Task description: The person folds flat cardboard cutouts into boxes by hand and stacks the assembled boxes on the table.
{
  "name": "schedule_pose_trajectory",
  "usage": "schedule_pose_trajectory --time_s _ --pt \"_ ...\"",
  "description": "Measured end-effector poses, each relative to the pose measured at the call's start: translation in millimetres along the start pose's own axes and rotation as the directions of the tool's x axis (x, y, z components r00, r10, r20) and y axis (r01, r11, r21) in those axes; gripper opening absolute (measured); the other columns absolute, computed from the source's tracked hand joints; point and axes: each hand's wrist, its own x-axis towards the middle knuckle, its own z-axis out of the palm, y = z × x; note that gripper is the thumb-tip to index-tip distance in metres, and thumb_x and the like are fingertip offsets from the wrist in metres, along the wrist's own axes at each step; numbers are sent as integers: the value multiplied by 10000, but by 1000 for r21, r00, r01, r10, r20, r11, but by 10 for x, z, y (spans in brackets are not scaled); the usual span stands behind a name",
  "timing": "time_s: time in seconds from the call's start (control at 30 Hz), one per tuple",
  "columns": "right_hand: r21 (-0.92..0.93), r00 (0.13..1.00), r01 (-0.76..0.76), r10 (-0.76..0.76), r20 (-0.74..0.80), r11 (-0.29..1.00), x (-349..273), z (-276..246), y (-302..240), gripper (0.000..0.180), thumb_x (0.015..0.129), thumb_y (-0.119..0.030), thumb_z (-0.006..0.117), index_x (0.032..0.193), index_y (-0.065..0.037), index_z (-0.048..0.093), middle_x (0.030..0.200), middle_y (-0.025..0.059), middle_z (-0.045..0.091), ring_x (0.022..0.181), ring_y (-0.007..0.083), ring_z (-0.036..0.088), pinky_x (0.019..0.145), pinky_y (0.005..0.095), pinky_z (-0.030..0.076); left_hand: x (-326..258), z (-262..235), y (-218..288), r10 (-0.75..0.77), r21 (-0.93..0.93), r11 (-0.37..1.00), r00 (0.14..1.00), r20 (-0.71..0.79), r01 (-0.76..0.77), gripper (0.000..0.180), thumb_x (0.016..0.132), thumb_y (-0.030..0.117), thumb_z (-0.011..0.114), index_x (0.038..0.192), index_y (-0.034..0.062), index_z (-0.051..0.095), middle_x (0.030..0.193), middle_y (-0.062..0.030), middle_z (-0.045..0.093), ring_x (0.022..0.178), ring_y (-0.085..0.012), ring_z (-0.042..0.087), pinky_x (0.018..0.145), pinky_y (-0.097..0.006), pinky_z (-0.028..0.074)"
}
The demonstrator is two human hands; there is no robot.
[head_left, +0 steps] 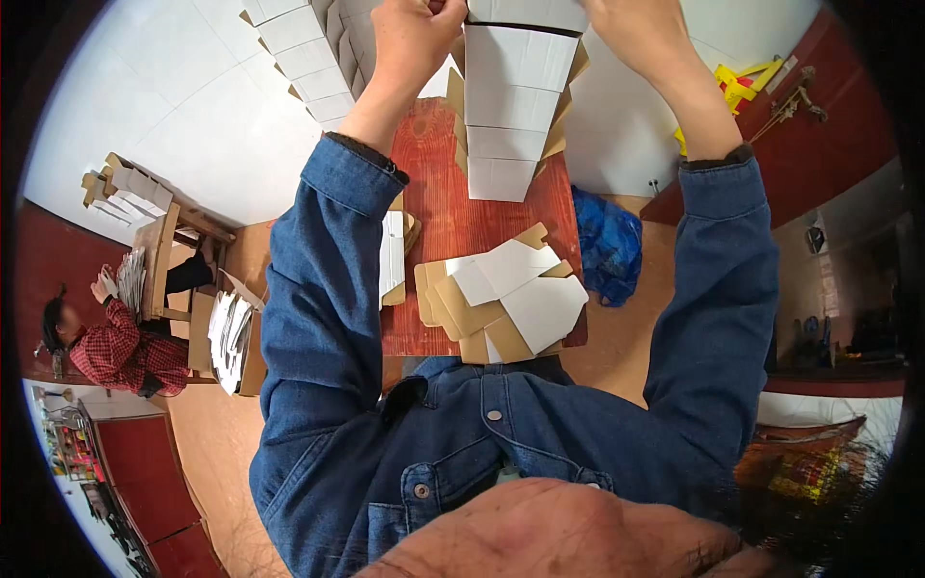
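Fingers (424, 21) flank top box (525, 12) — stack (506, 116) below.

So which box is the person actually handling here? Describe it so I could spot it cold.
Start at the red-brown wooden table in front of the person. A tall stack of folded white boxes rises from its far end, and the one in question is the top white box, at the picture's upper edge. It alone is gripped by the left hand and right hand; the flat cardboard blanks lie unfolded nearer the person.
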Motion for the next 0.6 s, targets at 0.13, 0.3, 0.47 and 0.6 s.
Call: schedule_pose_trajectory --time_s 0.13,0.3,0.47,0.6 --pt "43 989 146 -147 21 988 38 -29 -144 200 993 -216 550 1035 -58 666 952 98 720 817 307 688 756 402 532 121 75 -73 -55 -144 988 998 17 57 202 900 98 669 742 -26 650 588 -31 604 514 -123 488 514 -270 421" --pt "293 894 416 -326 -308 861 -74 -149 -299 236 984 -211 553 1074 -43 691 990 113 732 866 317 695 796 406 541 84 102 -204 28 -137 990 999 -16 -30 206 910 107 675 751 -24 667 597 -34 609 524 -117 504 518 -261 424" --pt "256 847 483 -373 -378 837 -47 -176 -169 287 953 -219 595 1127 -18 703 1051 131 736 931 320 694 842 405 542 40 175 -263 73 -278 956 995 -66 -89 215 924 127 670 767 -19 684 601 -40 613 533 -118 527 520 -246 434" --pt "348 890 434 -335 -311 831 -80 -269 -250 325 928 -223 632 1162 -6 697 1083 142 733 965 317 690 865 397 538 -88 132 -362 -22 -283 959 998 -66 2 231 939 146 656 785 -23 690 615 -46 621 533 -126 533 519 -240 440"
